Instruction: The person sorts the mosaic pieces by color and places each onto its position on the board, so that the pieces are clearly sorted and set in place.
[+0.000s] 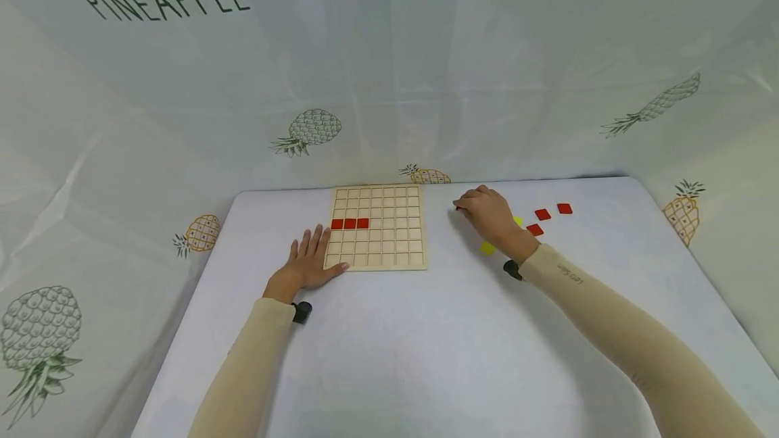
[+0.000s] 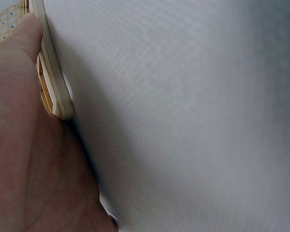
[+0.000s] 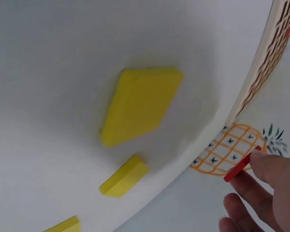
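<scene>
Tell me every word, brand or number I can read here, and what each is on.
"PINEAPPLE": upper left of the pale grey, pineapple-printed backdrop sheet.
"PINEAP…": upper right of that sheet, cut off by the picture's edges.
Small dark lettering on the beige right sleeve: too small to read surely.
No lettering shows on the pale wooden grid board, flat red tiles or flat yellow tiles.

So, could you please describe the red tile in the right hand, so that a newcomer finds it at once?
On the white table, find the wooden grid board, then look right of it to the right hand. The red tile is pinched there between thumb and finger. It is the only tile held; the other red tiles lie on the board or the table.
</scene>
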Available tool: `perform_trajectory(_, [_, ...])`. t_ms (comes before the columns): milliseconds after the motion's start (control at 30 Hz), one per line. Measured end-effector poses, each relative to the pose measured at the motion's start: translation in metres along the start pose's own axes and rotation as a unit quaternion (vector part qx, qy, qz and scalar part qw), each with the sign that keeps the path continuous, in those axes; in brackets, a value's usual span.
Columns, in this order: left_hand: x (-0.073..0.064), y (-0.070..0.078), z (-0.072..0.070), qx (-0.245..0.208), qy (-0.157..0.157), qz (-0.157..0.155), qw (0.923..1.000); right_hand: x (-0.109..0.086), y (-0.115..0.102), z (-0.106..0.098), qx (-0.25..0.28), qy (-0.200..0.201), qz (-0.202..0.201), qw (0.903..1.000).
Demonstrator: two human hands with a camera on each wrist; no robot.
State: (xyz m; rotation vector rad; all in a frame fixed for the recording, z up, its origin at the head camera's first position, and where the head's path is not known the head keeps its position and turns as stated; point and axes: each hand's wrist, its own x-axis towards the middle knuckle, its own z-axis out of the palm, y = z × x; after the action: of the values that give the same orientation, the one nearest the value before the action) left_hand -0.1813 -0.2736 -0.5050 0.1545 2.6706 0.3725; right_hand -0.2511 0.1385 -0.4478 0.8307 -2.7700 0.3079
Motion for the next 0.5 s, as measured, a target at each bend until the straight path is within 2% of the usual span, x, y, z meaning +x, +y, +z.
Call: perform_trajectory(500, [-0.003,0.003,-0.001,-0.001,0.002,-0.002,1.0000,0.019,-0.045,0.006,0.026,0.024,-0.047,0.9982])
